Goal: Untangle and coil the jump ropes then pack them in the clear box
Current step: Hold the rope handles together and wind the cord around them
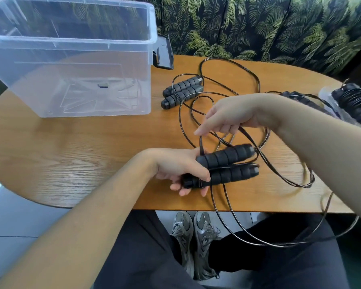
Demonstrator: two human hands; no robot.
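Both hands work one jump rope at the table's near edge.
The left hand (178,171) grips a pair of black handles (227,165); the right hand (227,115) pinches the cord (248,136) just above them. The clear box (71,59) stands at the far-left corner.

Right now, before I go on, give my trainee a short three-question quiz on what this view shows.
1. True or false: the clear box already holds a coiled rope.
2. What does the left hand grip? A) one handle B) a pair of handles side by side C) the box lid
3. Fill in: the right hand pinches the black ____ above the held handles.

Key: 1 false, nothing coiled shows inside; 2 B; 3 rope. A second pair of handles lies untouched on the table.
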